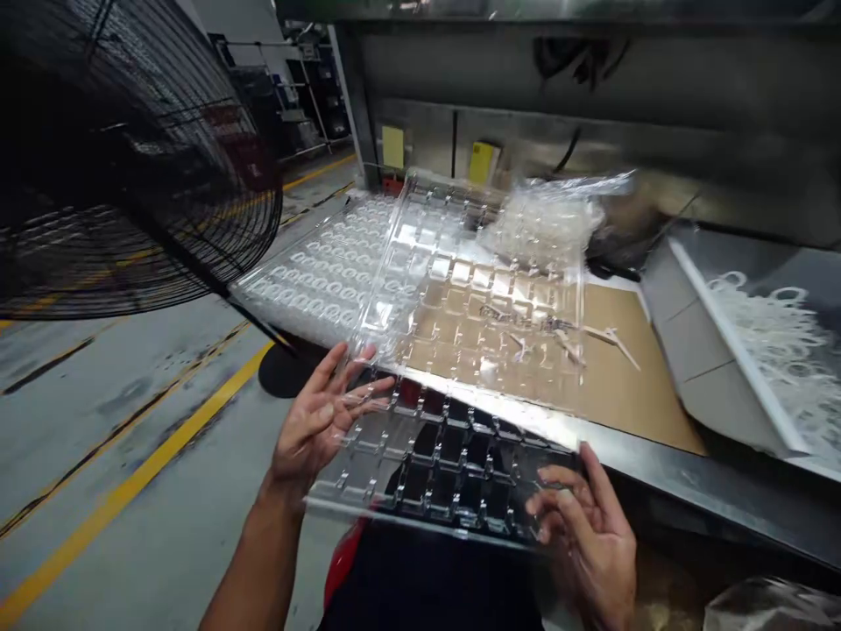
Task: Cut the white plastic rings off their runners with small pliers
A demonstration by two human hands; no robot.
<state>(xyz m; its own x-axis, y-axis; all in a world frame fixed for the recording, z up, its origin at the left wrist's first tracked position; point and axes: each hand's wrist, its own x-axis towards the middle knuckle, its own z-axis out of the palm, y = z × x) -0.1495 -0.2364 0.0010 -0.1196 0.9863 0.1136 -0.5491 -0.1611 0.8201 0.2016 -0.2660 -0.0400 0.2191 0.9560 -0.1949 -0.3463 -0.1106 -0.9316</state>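
Observation:
A large clear plastic tray (453,412), moulded with rows of small pockets, is held tilted over the bench's front edge and in front of my body. My left hand (312,425) supports its left edge, with the fingers fairly spread and partly seen through the plastic. At the lower right edge, my right hand (591,517) grips the tray with curled fingers. I see no parts in the pockets. Behind it to the left lies a stack of similar trays (321,272), filled with white ring-shaped parts.
A white bin (736,333) of loose white rings (781,324) stands on the right. Brown cardboard (631,377) covers part of the bench, with thin sticks (611,337) on it. Clear plastic bags (558,210) lie behind. A large black fan (216,202) stands at left.

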